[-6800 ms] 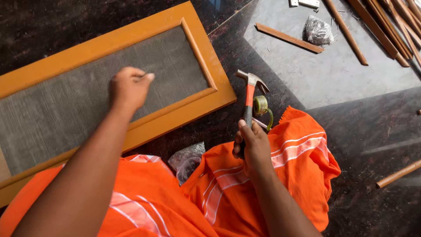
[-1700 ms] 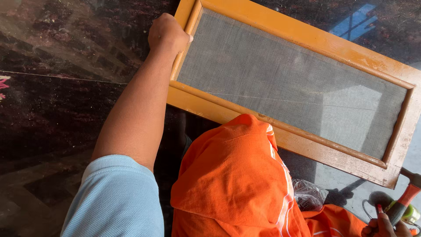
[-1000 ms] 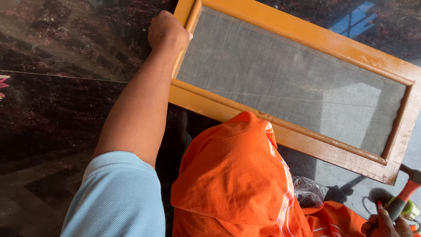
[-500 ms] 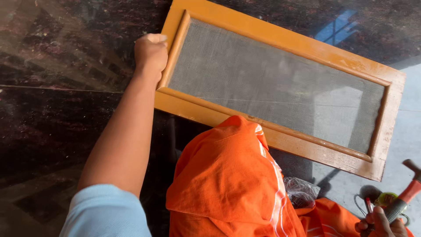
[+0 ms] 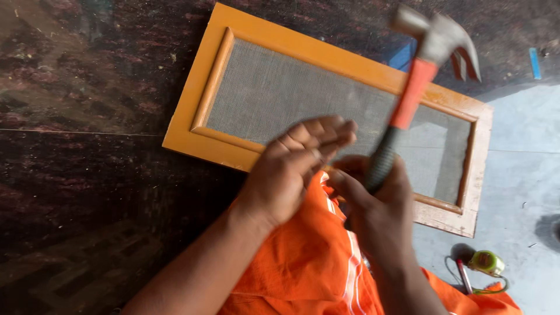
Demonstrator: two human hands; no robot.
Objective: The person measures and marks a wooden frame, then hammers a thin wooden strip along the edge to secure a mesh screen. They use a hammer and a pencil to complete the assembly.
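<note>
Raised since earlier, blurred claw hammer (image 5: 429,64) shows orange-and-black handle, apparently.

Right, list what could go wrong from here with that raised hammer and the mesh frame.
1. The orange-handled claw hammer in the right hand is raised close to the left hand; a swing could catch the left fingers.
2. It hangs over the orange wooden frame's grey mesh panel; a stray blow might dent or tear the mesh.
</note>
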